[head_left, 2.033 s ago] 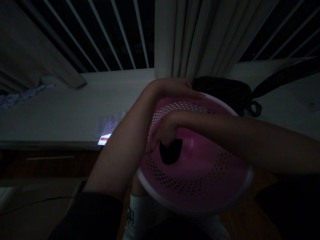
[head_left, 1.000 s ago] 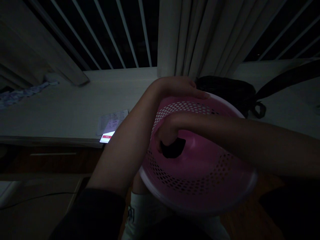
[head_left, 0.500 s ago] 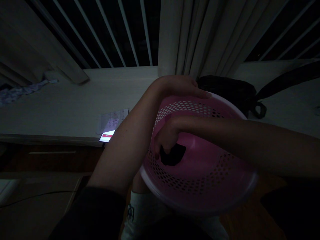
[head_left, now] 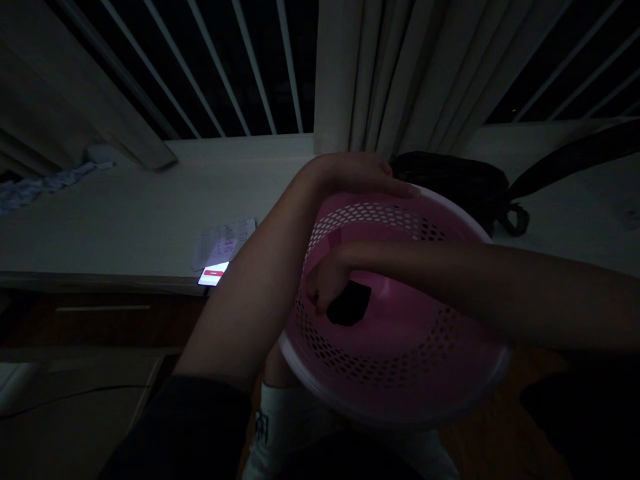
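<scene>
A pink plastic basket [head_left: 395, 403] with rows of round holes is tilted so that I look down into it. My left hand [head_left: 367, 177] is closed over its far rim, with the thumb along the edge and the other fingers out of sight behind the wall. Inside, my right hand [head_left: 329, 281] is curled low against the left side of the basket. A flat black piece [head_left: 350, 304], perhaps cloth, lies right against those fingers and seems gripped at its edge. Darkness hides its details.
A pale ledge [head_left: 135, 220] runs below the barred window. On it lie a lit phone [head_left: 214, 273], printed paper [head_left: 225, 241] and a black bag [head_left: 450, 180] with a strap. Curtains [head_left: 395, 73] hang behind. My white socks [head_left: 283, 420] show under the basket.
My right hand has shifted slightly left inside the basket, its fingers curling closer together. The black piece has moved slightly up. My left hand keeps its place on the rim.
</scene>
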Demonstrator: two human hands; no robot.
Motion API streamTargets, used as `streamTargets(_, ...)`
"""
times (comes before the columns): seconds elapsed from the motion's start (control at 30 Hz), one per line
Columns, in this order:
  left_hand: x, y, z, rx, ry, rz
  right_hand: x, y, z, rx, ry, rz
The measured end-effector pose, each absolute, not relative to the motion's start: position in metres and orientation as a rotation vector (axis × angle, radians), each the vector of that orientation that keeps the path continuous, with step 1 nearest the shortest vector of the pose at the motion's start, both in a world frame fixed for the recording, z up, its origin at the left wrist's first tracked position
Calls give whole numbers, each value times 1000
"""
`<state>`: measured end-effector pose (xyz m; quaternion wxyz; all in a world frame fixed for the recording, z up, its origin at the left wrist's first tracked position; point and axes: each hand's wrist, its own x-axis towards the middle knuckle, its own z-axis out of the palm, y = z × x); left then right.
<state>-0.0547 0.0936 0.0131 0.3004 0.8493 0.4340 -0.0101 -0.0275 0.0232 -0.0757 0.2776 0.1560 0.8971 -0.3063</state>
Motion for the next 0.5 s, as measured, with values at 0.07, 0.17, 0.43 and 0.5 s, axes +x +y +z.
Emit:
streamTargets(0.07,-55,94,12,2249,1146,-15,-30,23,-76,222,2285,-804)
streamTargets(0.17,-56,94,12,2242,1136,4,-31,26,-81,181,2222,-956)
streamTargets(0.43,-56,92,15,2233,1133,-67,-21,28,-100,414,1933,-1434)
streamTargets(0.5,-56,92,14,2251,1120,-46,-20,25,-97,476,1945,-1424)
